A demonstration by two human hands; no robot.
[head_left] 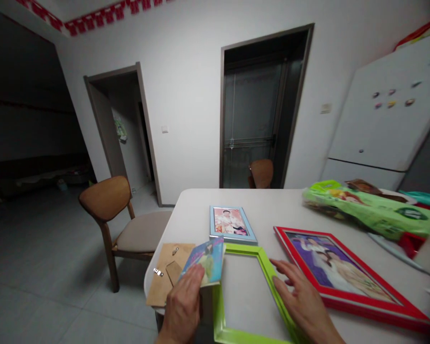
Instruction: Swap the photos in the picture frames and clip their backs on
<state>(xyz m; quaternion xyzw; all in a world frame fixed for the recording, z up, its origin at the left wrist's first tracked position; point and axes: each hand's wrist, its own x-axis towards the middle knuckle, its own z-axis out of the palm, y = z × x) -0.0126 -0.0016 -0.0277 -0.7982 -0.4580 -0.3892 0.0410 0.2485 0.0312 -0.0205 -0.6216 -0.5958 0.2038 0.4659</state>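
A: What's the L hand (181, 306) got?

B: A small pic (202, 262) - blue edges, a person in a green dress on it. The hand's narrow, pinching the low end of it. The pic is up off the table, tilted.

A: And the R hand (301, 301)?

B: Wide open, holding nothing. Its fingers (283, 273) are spread out flat at the R side of the green frame (218, 306). Can't tell if they touch it - they're right on it or just above.

A: Green frame - what's in it?

B: Nothing I can see. The white table (272, 205) shows thru the middle. It lies flat at the near edge, between the 2 hands.

A: What else is near?

B: 2 more frames. The red 1 (344, 272) lies just R of the R hand, with a pic of 2 people in it. The blue 1 (232, 224) lies past the green 1, with a pic of a person in it.

A: Under the L hand?

B: A brown card back (168, 272) lies flat by the table edge, L of the green frame, w/ a small metal clip (158, 272) on it.

A: Far side?

B: A green bag (369, 210) lies at the R end of the table. A wood chair (139, 234) stands to the L - a white fridge (390, 105) stands back R.
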